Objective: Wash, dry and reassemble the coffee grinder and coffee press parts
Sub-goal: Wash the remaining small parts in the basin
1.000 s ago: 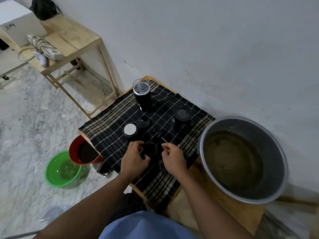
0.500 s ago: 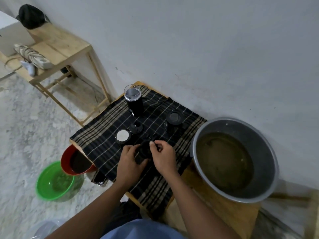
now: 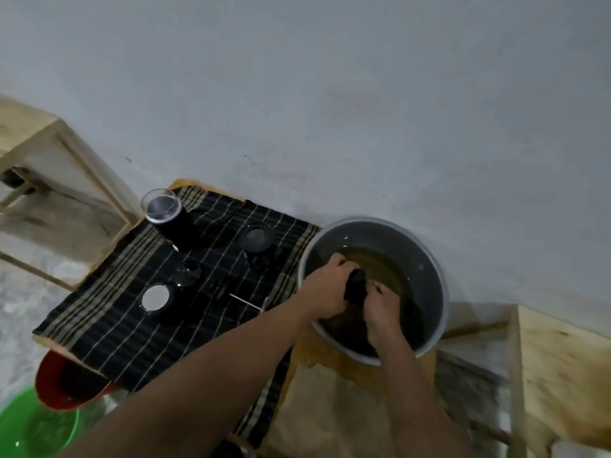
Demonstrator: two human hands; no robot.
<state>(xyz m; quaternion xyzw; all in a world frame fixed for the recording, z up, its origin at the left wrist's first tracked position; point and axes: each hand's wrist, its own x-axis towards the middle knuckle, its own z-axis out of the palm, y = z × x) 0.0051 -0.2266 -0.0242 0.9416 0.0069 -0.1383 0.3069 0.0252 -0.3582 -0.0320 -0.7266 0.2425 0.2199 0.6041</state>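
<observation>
Hands are plunged into the grey basin [image 3: 436, 279] of murky brown water, and a small black part [image 3: 356, 287] is gripped between them, the left hand [image 3: 325, 289] clasping one side, the right hand [image 3: 383, 309] clenched on the other. Beside the basin, on the striped black cloth [image 3: 109, 322], a tall black cylinder [image 3: 172, 219] is left upright, with a round metal disc [image 3: 155, 297] and a thin metal rod [image 3: 244, 302] laid nearby.

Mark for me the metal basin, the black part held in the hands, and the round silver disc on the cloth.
metal basin [image 3: 433, 259]: head view, bare inner wall on its far right side.
black part [image 3: 356, 287]: head view, its middle, between both hands.
silver disc [image 3: 155, 297]: head view, centre of its shiny face.
</observation>
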